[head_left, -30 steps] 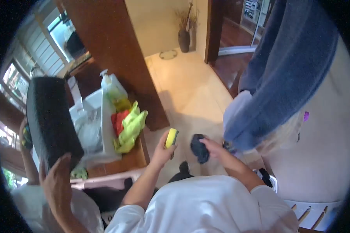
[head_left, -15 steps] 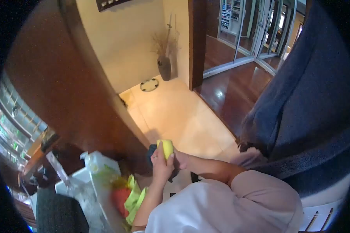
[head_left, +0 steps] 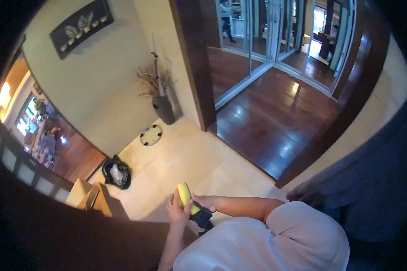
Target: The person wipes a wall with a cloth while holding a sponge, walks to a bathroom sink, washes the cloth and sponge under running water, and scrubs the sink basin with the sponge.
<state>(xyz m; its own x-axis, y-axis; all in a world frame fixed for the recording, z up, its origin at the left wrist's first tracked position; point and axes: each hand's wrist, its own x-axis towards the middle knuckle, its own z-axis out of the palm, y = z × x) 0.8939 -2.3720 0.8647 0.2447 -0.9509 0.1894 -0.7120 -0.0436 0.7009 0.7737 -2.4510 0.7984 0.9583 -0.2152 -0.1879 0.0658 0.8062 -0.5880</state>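
My left hand (head_left: pixel 178 211) is wrapped round a yellow sponge (head_left: pixel 184 194), which stands upright between the fingers and thumb. Close beside it on the right, my right hand (head_left: pixel 207 203) grips a crumpled black cloth (head_left: pixel 202 217). The cloth hangs below the fingers, just under the sponge, and the two hands nearly meet in front of my white shirt. Part of the cloth is hidden behind my left hand and the shirt.
A black bag (head_left: pixel 116 173) lies on the tiled floor (head_left: pixel 167 165) by a doorway. Beyond are a round glass scale (head_left: pixel 151 135) and a dark vase (head_left: pixel 163 110) with dried stems. A dark towel (head_left: pixel 362 180) hangs at the right; a brown panel (head_left: pixel 99 241) fills the lower left.
The view has swung left and up, leaving the basin, the co-worker and the dark block out of sight. My hands, at first apart, have come together with sponge and cloth.
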